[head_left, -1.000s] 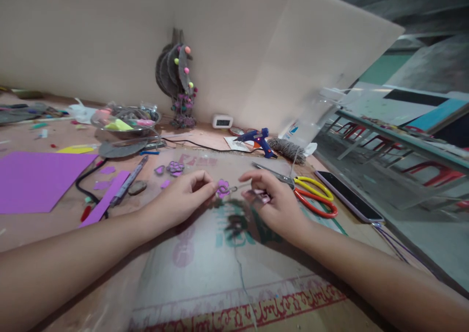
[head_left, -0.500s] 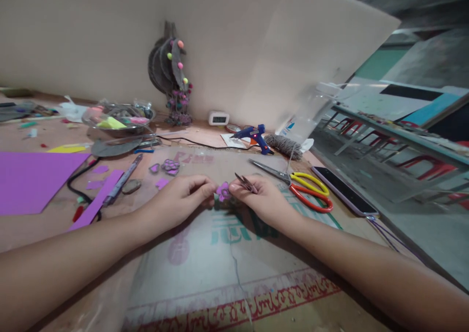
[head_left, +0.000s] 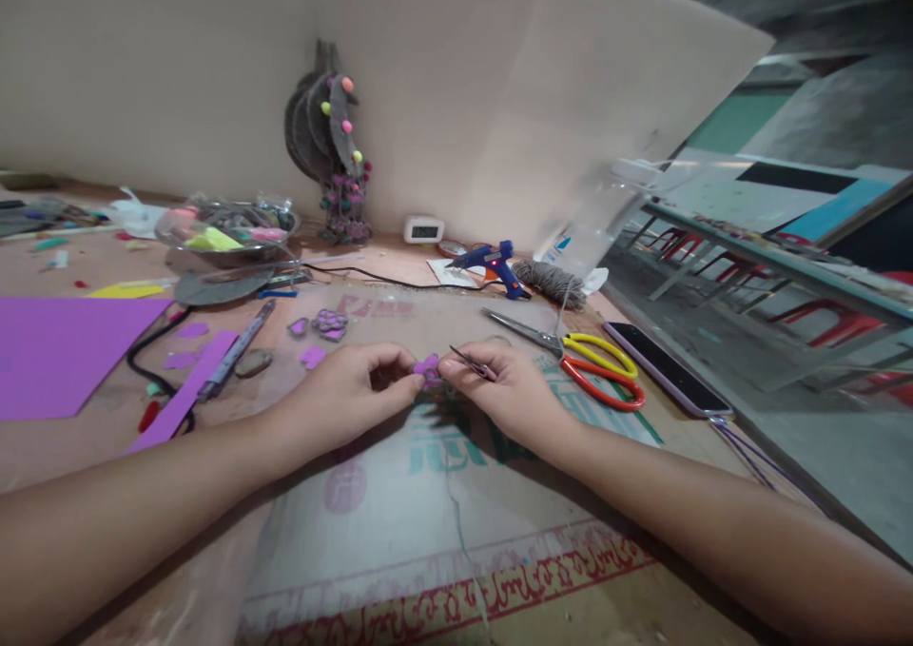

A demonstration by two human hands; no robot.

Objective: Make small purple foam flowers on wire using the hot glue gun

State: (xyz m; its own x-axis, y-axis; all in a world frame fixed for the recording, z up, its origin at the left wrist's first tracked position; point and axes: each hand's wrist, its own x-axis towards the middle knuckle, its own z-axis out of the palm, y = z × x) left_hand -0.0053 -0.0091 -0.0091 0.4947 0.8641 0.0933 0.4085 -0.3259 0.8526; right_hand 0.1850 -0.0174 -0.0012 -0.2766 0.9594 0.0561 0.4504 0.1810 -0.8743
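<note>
Between my two hands is a small purple flower-shaped piece (head_left: 426, 369) with a darker outline. My left hand (head_left: 363, 380) pinches its left side between thumb and fingers. My right hand (head_left: 503, 389) pinches the other side and also holds a slim, pointed metal tool (head_left: 475, 362), tweezers or small snips; I cannot tell which. Left of my hands lie a grey-edged purple flower cluster (head_left: 331, 323), a small purple heart-like piece (head_left: 298, 325) and a purple scrap (head_left: 312, 357). Large scissors (head_left: 563, 345) with yellow and red handles lie beyond my right hand.
A phone (head_left: 667, 368) lies at the right edge. Behind are a blue glue gun (head_left: 492, 267), grey yarn (head_left: 549, 283) and a white clock (head_left: 423, 230). At left are a purple sheet (head_left: 71, 356), a marker (head_left: 239, 349) and a filled bowl (head_left: 228, 246).
The purple flower has turned and looks flatter between my fingers. The pointed tool in my right hand has tilted and its tip has shifted left.
</note>
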